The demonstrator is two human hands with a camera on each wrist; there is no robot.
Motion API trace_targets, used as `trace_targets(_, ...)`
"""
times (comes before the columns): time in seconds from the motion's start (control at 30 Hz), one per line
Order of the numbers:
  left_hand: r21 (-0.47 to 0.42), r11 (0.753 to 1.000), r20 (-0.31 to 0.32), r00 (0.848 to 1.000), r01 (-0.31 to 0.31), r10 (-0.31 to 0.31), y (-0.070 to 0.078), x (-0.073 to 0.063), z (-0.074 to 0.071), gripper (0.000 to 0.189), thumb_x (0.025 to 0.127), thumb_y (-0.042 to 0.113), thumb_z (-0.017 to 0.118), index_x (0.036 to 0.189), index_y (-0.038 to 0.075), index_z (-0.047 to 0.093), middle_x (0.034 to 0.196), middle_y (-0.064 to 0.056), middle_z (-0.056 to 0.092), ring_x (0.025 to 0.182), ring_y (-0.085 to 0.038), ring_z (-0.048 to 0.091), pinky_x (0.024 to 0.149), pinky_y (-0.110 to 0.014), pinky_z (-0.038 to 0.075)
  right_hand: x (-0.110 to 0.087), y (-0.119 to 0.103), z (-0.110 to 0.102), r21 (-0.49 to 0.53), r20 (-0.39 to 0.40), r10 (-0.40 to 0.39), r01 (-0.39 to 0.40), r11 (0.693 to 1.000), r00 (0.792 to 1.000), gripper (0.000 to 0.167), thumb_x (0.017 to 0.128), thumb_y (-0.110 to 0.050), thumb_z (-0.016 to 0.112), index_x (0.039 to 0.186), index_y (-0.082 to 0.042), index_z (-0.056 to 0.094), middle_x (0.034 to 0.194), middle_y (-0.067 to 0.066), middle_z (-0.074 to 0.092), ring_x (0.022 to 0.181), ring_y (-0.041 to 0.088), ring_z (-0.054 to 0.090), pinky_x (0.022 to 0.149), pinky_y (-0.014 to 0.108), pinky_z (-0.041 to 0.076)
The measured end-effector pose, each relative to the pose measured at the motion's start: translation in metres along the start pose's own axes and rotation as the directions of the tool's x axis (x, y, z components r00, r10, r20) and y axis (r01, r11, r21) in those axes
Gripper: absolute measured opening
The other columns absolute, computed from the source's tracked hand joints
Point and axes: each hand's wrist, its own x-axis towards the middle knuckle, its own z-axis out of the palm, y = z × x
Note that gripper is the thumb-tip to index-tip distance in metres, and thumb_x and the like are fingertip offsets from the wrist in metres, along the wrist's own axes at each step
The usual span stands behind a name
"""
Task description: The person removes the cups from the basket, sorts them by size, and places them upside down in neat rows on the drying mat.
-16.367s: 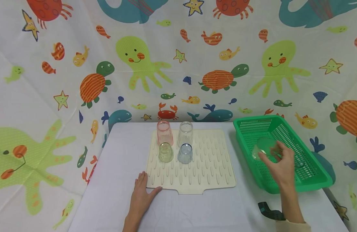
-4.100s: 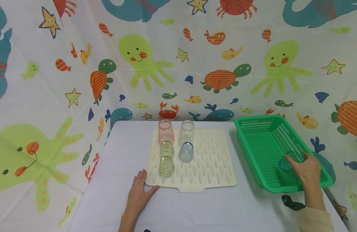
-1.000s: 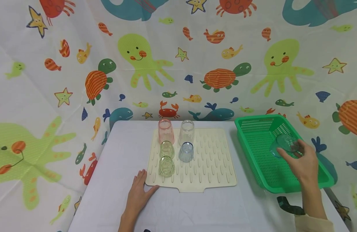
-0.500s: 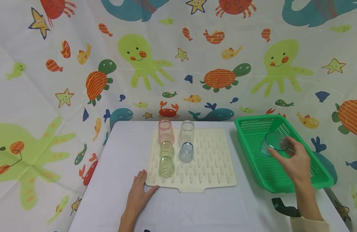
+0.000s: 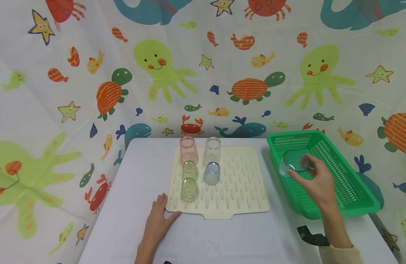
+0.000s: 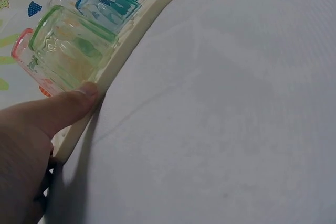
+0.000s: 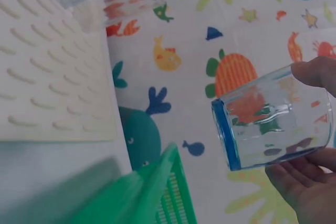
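Note:
My right hand (image 5: 316, 181) grips a blue-tinted drinking glass (image 5: 285, 169) between thumb and fingers, above the left side of the green plastic basket (image 5: 298, 211). In the right wrist view the glass (image 7: 273, 121) is tilted sideways, its blue rim away from the palm. My left hand (image 5: 157, 220) rests at the near-left corner of a cream ridged drying mat (image 5: 239, 183), thumb along its front edge. Upside down on the mat's left part stand a pink glass (image 5: 188, 151), a clear glass (image 5: 212, 152), two green glasses (image 5: 189, 190) one before the other, and a blue glass (image 5: 211, 174).
A white cloth (image 5: 249, 238) covers the table. Behind it hangs a curtain (image 5: 203, 121) printed with sea animals. The basket stands at the table's right side, with a gap between it and the mat.
Since about four seconds ago, my right hand has lifted the blue-tinted glass from the basket's right part and carried it left. A second green glass joined the mat earlier. My left hand stays put.

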Motion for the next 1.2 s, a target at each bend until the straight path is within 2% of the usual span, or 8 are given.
trace_targets(0.23, 0.006, 1.000, 0.017, 1.000, 0.013, -0.013, 0.000, -0.001, 0.000, 0.094, 0.083, 0.050, 0.077, 0.150, -0.005, 0.039, 0.160, -0.021, 0.036, 0.152, -0.037, 0.027, 0.129, -0.051, 0.019, -0.002, -0.012, 0.021, 0.025, 0.046, -0.072, 0.070, 0.997, 0.996, 0.073, 0.080, -0.012, 0.085, 0.140, 0.005, 0.048, 0.127, 0.018, 0.056, 0.108, -0.011, 0.044, 0.092, -0.009, 0.037)
trace_targets(0.47, 0.014, 1.000, 0.019, 1.000, 0.015, -0.016, 0.003, -0.001, -0.001, 0.091, 0.084, 0.047, 0.077, 0.149, -0.006, 0.040, 0.159, -0.022, 0.037, 0.151, -0.038, 0.029, 0.128, -0.052, 0.022, -0.005, -0.024, 0.045, 0.067, 0.118, -0.092, 0.084, 0.994, 0.989, 0.076, 0.078, -0.011, 0.085, 0.142, 0.005, 0.046, 0.133, 0.023, 0.053, 0.123, 0.039, 0.053, 0.094, -0.010, 0.033)
trace_targets(0.57, 0.020, 1.000, 0.015, 1.000, 0.008, -0.008, 0.004, -0.002, -0.002, 0.090, 0.084, 0.046, 0.077, 0.148, -0.007, 0.041, 0.158, -0.023, 0.039, 0.151, -0.038, 0.029, 0.128, -0.052, 0.022, -0.006, -0.029, 0.055, 0.081, 0.142, -0.107, 0.096, 0.992, 0.984, 0.077, 0.078, -0.010, 0.085, 0.141, 0.006, 0.046, 0.135, 0.023, 0.053, 0.125, 0.039, 0.053, 0.097, -0.009, 0.034)
trace_targets(0.77, 0.000, 1.000, 0.032, 0.999, 0.017, -0.017, 0.005, -0.001, -0.006, 0.087, 0.087, 0.044, 0.076, 0.148, -0.007, 0.041, 0.157, -0.024, 0.039, 0.149, -0.042, 0.030, 0.124, -0.057, 0.028, -0.004, -0.039, 0.072, 0.091, 0.176, -0.136, 0.121, 0.988, 0.975, 0.078, 0.076, -0.013, 0.087, 0.141, 0.004, 0.047, 0.137, 0.022, 0.053, 0.126, 0.040, 0.054, 0.111, 0.043, 0.049)
trace_targets(0.8, -0.004, 1.000, 0.033, 0.999, 0.021, -0.021, 0.005, -0.001, -0.006, 0.086, 0.087, 0.044, 0.075, 0.148, -0.007, 0.041, 0.157, -0.024, 0.039, 0.149, -0.043, 0.031, 0.123, -0.058, 0.029, -0.004, -0.041, 0.075, 0.098, 0.178, -0.144, 0.128, 0.987, 0.973, 0.078, 0.076, -0.013, 0.087, 0.141, 0.004, 0.047, 0.136, 0.022, 0.053, 0.126, 0.040, 0.055, 0.110, 0.049, 0.047)
trace_targets(0.87, -0.009, 1.000, 0.031, 0.999, 0.023, -0.022, 0.007, 0.000, -0.008, 0.085, 0.088, 0.044, 0.074, 0.149, -0.006, 0.041, 0.157, -0.024, 0.040, 0.148, -0.043, 0.033, 0.123, -0.059, 0.031, -0.003, -0.043, 0.079, 0.107, 0.182, -0.158, 0.141, 0.984, 0.970, 0.078, 0.075, -0.013, 0.087, 0.141, 0.004, 0.048, 0.136, 0.022, 0.054, 0.125, 0.039, 0.056, 0.111, 0.038, 0.050)
trace_targets(1.03, -0.023, 1.000, -0.042, 0.999, -0.018, 0.017, 0.018, 0.003, -0.015, 0.079, 0.090, 0.044, 0.074, 0.147, -0.004, 0.045, 0.151, -0.023, 0.048, 0.142, -0.042, 0.044, 0.119, -0.056, 0.039, -0.002, -0.048, 0.088, 0.146, 0.181, -0.199, 0.174, 0.974, 0.963, 0.079, 0.073, -0.011, 0.088, 0.141, 0.004, 0.049, 0.133, 0.021, 0.057, 0.122, 0.037, 0.059, 0.105, 0.002, 0.041)
trace_targets(1.2, -0.061, 0.993, -0.186, 0.979, -0.102, 0.089, 0.041, 0.009, -0.027, 0.069, 0.090, 0.039, 0.075, 0.141, -0.001, 0.052, 0.139, -0.020, 0.059, 0.129, -0.036, 0.058, 0.107, -0.050, 0.053, -0.001, -0.051, 0.096, 0.174, 0.189, -0.215, 0.183, 0.968, 0.958, 0.079, 0.073, -0.010, 0.089, 0.140, 0.003, 0.050, 0.133, 0.020, 0.058, 0.122, 0.035, 0.059, 0.108, 0.034, 0.052)
